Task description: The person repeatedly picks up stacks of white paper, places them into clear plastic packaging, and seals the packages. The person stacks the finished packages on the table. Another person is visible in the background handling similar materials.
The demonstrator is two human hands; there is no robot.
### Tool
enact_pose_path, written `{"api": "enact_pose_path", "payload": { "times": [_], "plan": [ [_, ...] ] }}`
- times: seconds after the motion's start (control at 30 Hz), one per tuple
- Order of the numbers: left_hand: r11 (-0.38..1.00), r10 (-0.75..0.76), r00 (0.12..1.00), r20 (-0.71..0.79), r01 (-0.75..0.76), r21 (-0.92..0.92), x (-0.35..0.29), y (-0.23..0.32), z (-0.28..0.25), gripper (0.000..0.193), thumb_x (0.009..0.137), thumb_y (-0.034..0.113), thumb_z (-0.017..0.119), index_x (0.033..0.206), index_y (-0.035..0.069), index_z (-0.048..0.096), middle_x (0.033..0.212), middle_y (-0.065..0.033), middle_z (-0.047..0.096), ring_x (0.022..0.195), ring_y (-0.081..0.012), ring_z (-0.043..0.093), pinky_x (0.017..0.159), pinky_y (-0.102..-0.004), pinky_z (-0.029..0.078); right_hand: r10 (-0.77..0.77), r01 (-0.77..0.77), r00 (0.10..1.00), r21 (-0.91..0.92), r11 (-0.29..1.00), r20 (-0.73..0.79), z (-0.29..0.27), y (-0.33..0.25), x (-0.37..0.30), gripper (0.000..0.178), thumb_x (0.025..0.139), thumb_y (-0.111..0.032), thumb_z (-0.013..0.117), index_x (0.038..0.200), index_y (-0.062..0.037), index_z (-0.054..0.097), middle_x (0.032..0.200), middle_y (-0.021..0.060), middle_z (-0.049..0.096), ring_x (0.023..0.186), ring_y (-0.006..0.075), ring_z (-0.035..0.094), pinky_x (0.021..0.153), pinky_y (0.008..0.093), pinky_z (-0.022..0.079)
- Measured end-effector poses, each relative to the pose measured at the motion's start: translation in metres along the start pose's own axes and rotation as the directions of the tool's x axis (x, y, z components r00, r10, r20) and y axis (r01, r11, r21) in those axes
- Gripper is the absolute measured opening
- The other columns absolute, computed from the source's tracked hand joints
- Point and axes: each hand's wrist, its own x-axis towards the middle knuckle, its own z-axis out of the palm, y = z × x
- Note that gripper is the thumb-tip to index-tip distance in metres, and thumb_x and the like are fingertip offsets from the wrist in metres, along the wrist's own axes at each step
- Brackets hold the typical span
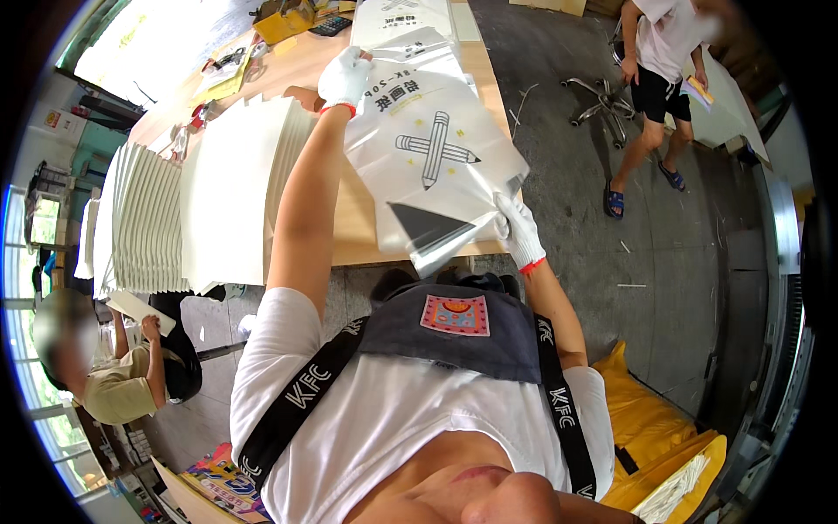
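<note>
One clear printed bag (417, 188) is pinched by right hand (521, 229), frame centre; left hand (345, 79) closure can't be told. Wood table (352, 223) upper centre, grey floor (563, 188) right.

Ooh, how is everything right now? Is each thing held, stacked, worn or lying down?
Printed plastic bag, creased, held by both hands; open or sealed, can't tell.
Left hand, gloved, gripping its upper left.
Right hand, gloved, gripping its lower right.
White paper, stacked.
Calculator, lying on the table.
Apron, worn.
Yellow sack, creased.
</note>
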Motion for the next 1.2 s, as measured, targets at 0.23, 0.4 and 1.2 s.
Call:
{"api": "enact_pose_path", "payload": {
  "times": [0.23,0.4,1.2],
  "plan": [
    [0.998,-0.064,0.994,-0.089,0.063,-0.015,-0.025,-0.009,-0.003,0.029,0.088,0.033,0.058,0.099,0.006,0.065,0.090,-0.0138,0.069,0.087,-0.0303,0.065,0.076,-0.0383,0.048,-0.015,-0.007,0.997,-0.265,0.964,-0.080,-0.004,0.006,-0.007,0.021,0.092,-0.031,0.069,0.084,-0.0110,0.066,0.056,-0.0059,0.053,0.041,0.0021,0.043,0.036,0.0189,0.030],
    [0.246,-0.055,0.945,0.324,0.327,-0.912,-0.027,-0.104,0.030,0.023,0.090,0.023,0.056,0.103,0.005,0.062,0.089,-0.0023,0.063,0.081,-0.0174,0.059,0.072,-0.0303,0.047,-0.190,0.076,0.975,-0.629,0.773,-0.116,-0.022,-0.038,0.017,0.024,0.094,-0.035,0.065,0.088,-0.0116,0.067,0.058,-0.0052,0.051,0.042,0.0031,0.037,0.038,0.0211,0.026],
    [0.793,0.608,0.751,-0.258,-0.590,0.153,-0.209,-0.069,0.019,0.014,0.065,0.006,0.066,0.074,0.016,0.061,0.090,0.0000,0.066,0.088,-0.0254,0.061,0.078,-0.0388,0.049,-0.048,0.058,0.998,-0.237,0.970,0.048,0.073,-0.086,0.259,0.030,0.097,-0.028,0.054,0.117,-0.0054,0.055,0.104,0.0102,0.065,0.090,0.0233,0.066,0.077,0.0384,0.055]
  ]
}}
